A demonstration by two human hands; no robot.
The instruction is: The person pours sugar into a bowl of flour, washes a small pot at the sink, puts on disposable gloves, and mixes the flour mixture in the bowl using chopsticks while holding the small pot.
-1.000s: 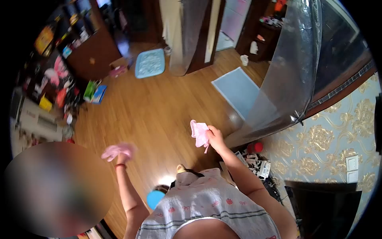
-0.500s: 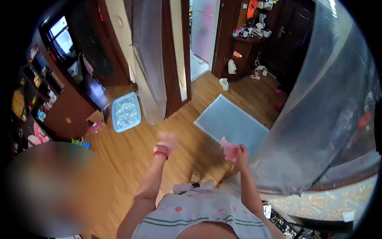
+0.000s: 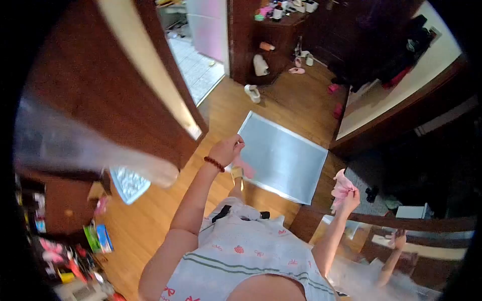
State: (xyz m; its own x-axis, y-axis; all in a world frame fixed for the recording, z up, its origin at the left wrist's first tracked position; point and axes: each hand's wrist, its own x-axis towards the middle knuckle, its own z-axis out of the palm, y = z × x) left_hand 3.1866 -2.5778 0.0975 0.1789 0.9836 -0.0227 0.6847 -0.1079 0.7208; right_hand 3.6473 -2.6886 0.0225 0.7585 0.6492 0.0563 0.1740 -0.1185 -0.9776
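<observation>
My right hand is closed on a limp pink piece with pointed, finger-like edges, perhaps a glove; its kind is not certain. My left hand, with a dark red bead bracelet at the wrist, is closed over the near left corner of the mat. A second limp pink piece hangs below its fingers, blurred. Beneath it, a foot in a yellowish slipper steps by the edge of the grey-blue mat, which lies flat on the wooden floor.
A translucent curtain hangs at left, partly over a blue-rimmed tray. White shoes and pink slippers lie near a cluttered brown cabinet. At lower right, a glossy surface reflects an arm.
The view has turned right and moved nearer the mat. My left hand has come over the mat's edge; my right hand has shifted right, still with its pink piece. The curtain now hangs at left.
</observation>
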